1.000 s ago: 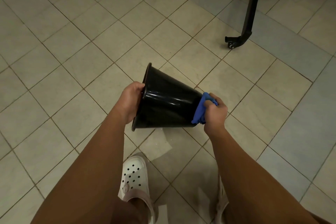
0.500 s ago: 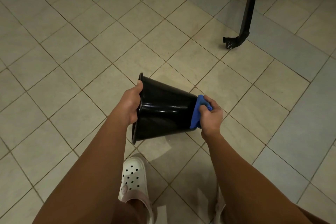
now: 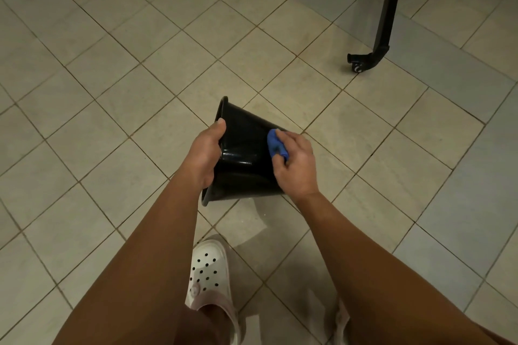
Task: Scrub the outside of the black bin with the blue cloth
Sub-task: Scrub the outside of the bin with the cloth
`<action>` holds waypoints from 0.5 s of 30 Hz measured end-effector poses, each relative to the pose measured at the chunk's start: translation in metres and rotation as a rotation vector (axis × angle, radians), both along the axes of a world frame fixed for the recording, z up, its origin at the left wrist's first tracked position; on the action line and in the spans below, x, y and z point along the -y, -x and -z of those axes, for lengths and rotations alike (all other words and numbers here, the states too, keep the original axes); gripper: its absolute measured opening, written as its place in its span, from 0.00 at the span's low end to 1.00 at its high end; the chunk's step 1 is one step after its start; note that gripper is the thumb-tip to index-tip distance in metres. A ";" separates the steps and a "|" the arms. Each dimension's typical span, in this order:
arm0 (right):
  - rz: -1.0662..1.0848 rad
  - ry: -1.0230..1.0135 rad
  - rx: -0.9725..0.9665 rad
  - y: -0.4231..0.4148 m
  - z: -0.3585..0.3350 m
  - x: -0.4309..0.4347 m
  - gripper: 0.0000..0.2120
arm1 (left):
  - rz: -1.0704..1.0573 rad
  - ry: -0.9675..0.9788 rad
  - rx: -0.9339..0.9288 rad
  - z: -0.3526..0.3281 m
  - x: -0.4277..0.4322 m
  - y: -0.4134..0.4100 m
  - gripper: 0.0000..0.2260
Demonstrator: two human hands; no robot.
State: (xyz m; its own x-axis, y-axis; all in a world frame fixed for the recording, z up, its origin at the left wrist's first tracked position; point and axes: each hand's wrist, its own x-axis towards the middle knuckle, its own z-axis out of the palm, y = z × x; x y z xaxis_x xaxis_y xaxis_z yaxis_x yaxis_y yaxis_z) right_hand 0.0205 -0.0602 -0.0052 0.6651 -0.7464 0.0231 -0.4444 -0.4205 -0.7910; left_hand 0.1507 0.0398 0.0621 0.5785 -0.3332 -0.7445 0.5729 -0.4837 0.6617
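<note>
Hands (image 3: 206,154) (image 3: 297,168), two, grip one black bin (image 3: 245,159), one blue cloth (image 3: 276,144).

Views: one.
Head camera: wide-angle, worn on the person's head, facing forward and steeply down along both forearms.
Near range: left hand (image 3: 206,154), right hand (image 3: 297,166), black bin (image 3: 244,157) and blue cloth (image 3: 274,144) at frame centre, close below the lens; white clog (image 3: 208,272) at bottom edge.
Far range: tiled floor (image 3: 112,92); black wheeled frame (image 3: 384,22), top right.

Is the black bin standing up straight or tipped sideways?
Tipped sideways. The black bin has its rim pointing left, where the left hand grips it; its narrow base points right.
</note>
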 end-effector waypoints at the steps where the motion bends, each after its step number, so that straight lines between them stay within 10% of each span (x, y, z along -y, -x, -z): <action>1: 0.069 -0.014 -0.056 0.000 0.001 0.003 0.21 | 0.021 -0.003 0.005 0.000 0.001 0.000 0.20; 5: 0.239 -0.088 -0.163 0.012 0.006 -0.004 0.19 | 0.076 -0.018 0.019 -0.002 0.006 0.004 0.20; 15: -0.207 0.053 0.170 -0.018 -0.027 -0.021 0.20 | 0.126 -0.036 0.052 0.008 0.005 0.003 0.25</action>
State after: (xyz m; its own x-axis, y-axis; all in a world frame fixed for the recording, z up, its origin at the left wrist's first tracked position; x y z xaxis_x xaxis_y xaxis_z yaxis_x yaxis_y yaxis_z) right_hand 0.0387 -0.0391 0.0218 0.7865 -0.5899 0.1828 -0.2073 -0.5309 -0.8217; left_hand 0.1478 0.0345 0.0541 0.5715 -0.3793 -0.7277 0.4717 -0.5737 0.6696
